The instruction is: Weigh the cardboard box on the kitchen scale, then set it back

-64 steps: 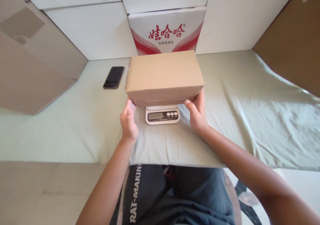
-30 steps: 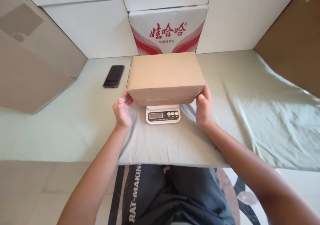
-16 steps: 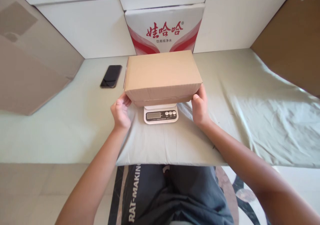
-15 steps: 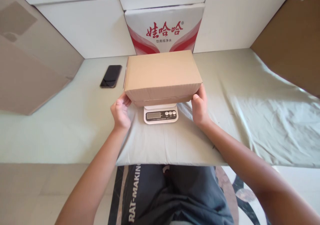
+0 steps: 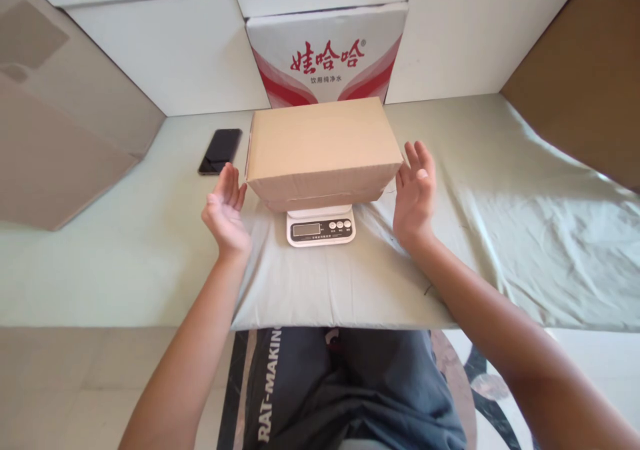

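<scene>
A closed brown cardboard box (image 5: 320, 147) rests on a small white digital scale (image 5: 321, 227) in the middle of the table. My left hand (image 5: 225, 210) hovers just left of the box, palm turned inward, fingers spread, a small gap from the box's corner. My right hand (image 5: 415, 193) is held the same way just right of the box, not gripping it. Both hands hold nothing. The scale's display faces me; its reading is too small to make out.
A pale green cloth (image 5: 500, 190) covers the table. A black phone (image 5: 220, 151) lies at the back left. A white and red printed carton (image 5: 325, 53) stands behind the box. Large brown cardboard panels (image 5: 60, 137) lean at both sides.
Both hands have let go of the box's lower corners and moved outward, opening flat. The box stays on the scale.
</scene>
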`<state>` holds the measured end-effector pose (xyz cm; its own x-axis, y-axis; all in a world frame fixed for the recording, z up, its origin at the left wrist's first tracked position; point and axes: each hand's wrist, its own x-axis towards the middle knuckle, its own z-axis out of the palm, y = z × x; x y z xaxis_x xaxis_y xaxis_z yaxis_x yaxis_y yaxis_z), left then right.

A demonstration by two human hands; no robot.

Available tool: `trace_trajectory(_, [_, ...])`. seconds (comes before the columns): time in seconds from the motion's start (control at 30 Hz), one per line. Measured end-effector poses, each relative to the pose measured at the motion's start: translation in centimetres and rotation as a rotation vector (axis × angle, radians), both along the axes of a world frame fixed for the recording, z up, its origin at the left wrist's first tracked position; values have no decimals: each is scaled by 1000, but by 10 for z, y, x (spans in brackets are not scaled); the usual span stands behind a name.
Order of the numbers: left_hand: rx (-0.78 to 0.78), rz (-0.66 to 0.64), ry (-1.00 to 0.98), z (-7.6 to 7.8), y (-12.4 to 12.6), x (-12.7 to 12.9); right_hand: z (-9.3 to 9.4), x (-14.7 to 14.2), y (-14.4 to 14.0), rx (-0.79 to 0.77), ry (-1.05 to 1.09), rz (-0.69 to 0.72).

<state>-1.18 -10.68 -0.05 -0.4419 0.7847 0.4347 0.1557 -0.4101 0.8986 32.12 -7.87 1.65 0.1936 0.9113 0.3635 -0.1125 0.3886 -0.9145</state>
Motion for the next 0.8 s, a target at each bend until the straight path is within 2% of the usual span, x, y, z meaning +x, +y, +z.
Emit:
trace_trajectory(0.13, [-9, -22, -71, -4, 5, -7, -1, 5, 6, -53, 63, -21])
trace_trajectory(0.33, [-13, 9, 20, 0, 2, 1, -6, 1, 8, -62, 56, -47])
trace_trajectory(0.67, [-12, -65, -32, -2, -2, 2, 2, -8, -1, -32, 38, -45])
trace_trajectory(0.8, [-8, -62, -25, 4, -10, 11, 5, -10, -9, -16, 14, -16])
